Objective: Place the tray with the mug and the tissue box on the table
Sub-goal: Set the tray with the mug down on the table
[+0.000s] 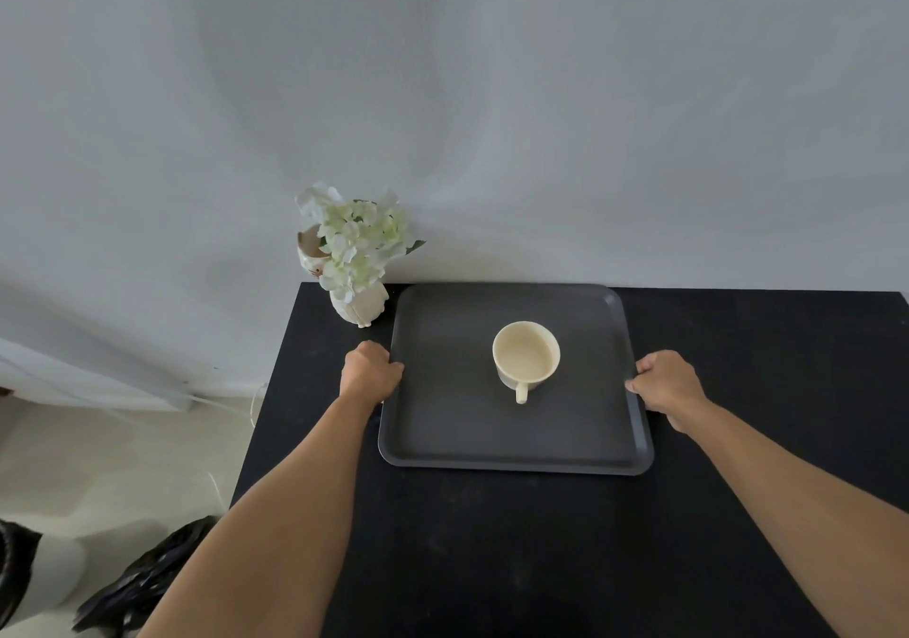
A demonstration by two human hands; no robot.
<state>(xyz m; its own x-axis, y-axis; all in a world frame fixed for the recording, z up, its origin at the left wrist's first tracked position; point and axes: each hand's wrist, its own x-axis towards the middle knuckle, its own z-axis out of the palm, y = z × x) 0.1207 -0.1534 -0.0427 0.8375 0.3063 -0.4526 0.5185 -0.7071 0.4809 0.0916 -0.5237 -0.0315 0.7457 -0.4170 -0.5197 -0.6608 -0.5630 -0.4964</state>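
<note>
The dark grey tray (442,421) is lying on the black bench (516,549), the cream mug (525,358) loose at its middle. The left hand (370,371) and right hand (670,384) are gripping its side rims. It is probably stiff and light; the mug is breakable and could slide.

A black table (738,391) is set against a pale grey wall (492,96). A beige floor (123,465) is seen at left, soft daylight spread evenly.

cream vase (356,305) with white flowers (356,239) at back corner; black bags (142,583) on floor.
</note>
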